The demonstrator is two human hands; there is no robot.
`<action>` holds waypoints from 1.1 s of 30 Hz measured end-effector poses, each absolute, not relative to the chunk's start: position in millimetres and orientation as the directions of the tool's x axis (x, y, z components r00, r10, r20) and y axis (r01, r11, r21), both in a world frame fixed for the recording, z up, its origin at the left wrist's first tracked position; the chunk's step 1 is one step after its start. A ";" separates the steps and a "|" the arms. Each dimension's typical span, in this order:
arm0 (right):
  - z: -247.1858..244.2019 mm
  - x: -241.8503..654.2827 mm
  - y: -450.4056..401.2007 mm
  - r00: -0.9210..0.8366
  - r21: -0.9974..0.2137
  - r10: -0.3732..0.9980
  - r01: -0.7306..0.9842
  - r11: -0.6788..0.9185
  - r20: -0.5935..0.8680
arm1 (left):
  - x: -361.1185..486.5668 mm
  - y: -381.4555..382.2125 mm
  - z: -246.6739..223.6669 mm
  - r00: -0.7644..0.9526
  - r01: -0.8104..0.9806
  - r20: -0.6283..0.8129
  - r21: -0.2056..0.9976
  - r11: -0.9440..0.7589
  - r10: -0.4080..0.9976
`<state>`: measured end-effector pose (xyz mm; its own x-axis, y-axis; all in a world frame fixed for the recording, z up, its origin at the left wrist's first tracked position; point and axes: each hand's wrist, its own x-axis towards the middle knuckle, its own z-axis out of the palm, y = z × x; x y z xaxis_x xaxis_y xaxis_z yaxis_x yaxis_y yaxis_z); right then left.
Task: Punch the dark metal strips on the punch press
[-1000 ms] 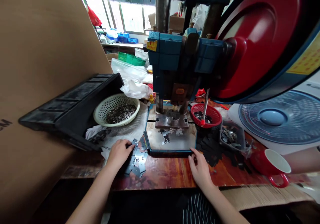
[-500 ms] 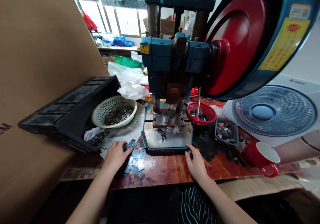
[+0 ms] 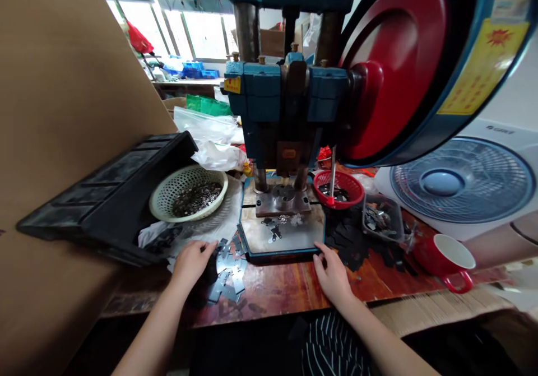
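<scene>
At the left edge of a pile of thin metal plates [image 3: 229, 272], my left hand [image 3: 192, 264] has its thumb and fingers closed together. A dark patch shows beneath it, and I cannot make out what is in the fingertips. My right hand [image 3: 334, 278] rests its index finger on the front right edge of the blue press base [image 3: 290, 246], other fingers loosely bent, holding nothing. Small dark and silvery pieces [image 3: 275, 232] lie on the base plate, in front of the steel die block [image 3: 282, 202] under the press [image 3: 290, 96].
Left stand a pale plastic basket [image 3: 189, 219] of small bits and a black bin [image 3: 101, 196]. On the right are a red basket [image 3: 357, 194], a clear tub [image 3: 382, 236] of scraps, dark flat pieces [image 3: 344, 241], a red mug [image 3: 432, 258] and a fan [image 3: 462, 180].
My left hand has shifted slightly left over the plates, its fingertips drawn closer together. The view has turned a little. My right hand stays at the base's edge.
</scene>
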<state>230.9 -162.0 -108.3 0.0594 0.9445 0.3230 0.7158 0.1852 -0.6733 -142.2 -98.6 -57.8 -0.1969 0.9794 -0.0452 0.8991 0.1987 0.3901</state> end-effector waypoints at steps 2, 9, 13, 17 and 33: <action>-108.4 230.9 -162.5 0.061 -0.671 0.943 0.718 0.185 0.326 | -144.0 -97.5 -56.0 -0.222 0.881 -0.074 0.413 0.233 0.972; -107.6 231.2 -162.2 0.070 -0.675 0.940 0.714 0.186 0.334 | -146.7 -97.6 -57.6 -0.304 0.823 -0.069 0.483 0.299 0.950; -101.5 231.0 -167.9 0.077 -0.697 0.929 0.684 0.216 0.363 | -145.1 -102.1 -52.3 -0.353 0.709 -0.063 0.633 0.311 0.933; -83.0 209.9 -179.3 0.013 -0.798 0.945 0.539 0.269 0.328 | -125.2 -110.0 -33.2 -0.371 0.549 -0.033 0.798 0.248 0.928; -9.5 143.4 -163.7 -0.305 -0.862 0.929 -0.390 -0.323 -0.210 | 2.5 -136.8 19.9 -0.135 0.274 -0.038 0.959 0.074 0.990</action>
